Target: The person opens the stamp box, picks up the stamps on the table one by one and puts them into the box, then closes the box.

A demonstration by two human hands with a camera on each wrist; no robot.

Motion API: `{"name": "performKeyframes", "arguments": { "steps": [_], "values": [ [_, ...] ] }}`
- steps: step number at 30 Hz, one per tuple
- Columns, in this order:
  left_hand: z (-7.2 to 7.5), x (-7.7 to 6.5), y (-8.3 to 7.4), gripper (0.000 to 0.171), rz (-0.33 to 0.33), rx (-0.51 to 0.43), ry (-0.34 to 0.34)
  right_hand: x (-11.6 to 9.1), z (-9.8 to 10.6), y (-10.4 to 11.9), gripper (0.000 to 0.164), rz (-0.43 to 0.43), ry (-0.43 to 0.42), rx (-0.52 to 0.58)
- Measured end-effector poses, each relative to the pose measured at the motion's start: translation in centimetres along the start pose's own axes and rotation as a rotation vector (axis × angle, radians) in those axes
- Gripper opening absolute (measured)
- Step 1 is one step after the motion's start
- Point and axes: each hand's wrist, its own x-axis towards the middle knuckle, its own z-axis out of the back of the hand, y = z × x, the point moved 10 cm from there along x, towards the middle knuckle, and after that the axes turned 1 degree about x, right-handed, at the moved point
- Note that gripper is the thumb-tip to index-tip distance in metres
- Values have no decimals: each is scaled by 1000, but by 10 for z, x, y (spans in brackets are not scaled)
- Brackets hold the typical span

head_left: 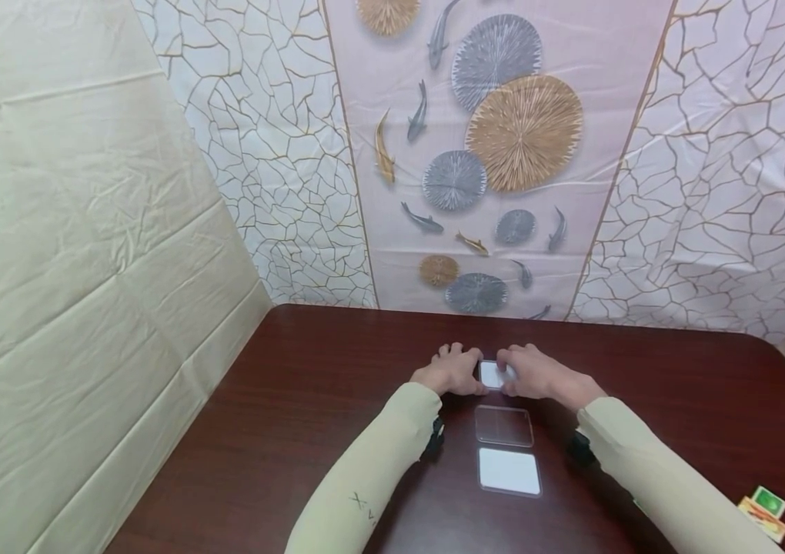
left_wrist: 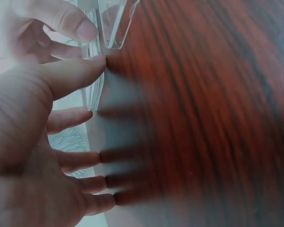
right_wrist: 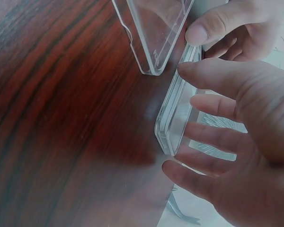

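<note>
A shallow clear plastic case (head_left: pixel 492 375) with white contents lies on the table between both hands. My left hand (head_left: pixel 455 372) holds its left end between thumb and index finger, the other fingers spread with tips on the table. The right hand (head_left: pixel 538 375) grips the case's other end, its thumb on the near edge and fingers across the top and far side. In the right wrist view, the stacked rims of the case (right_wrist: pixel 168 118) stick out past the thumb. Nearer to me lies an empty clear plastic lid or tray (head_left: pixel 503 427).
A second clear case (head_left: pixel 509 471) with a white filling lies below the empty one. Small green and orange printed cards or packets (head_left: pixel 766 512) lie at the right by my sleeve. The dark wooden table (head_left: pixel 337 369) ends at a patterned cloth (head_left: pixel 295 192) behind.
</note>
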Motion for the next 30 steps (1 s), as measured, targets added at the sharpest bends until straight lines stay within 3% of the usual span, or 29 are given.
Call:
{"name": "performKeyframes", "arguments": {
  "steps": [30],
  "values": [
    [1,-2,1,64,-11,-8,-12,4,-2,3,20,29,5,51]
  ]
}}
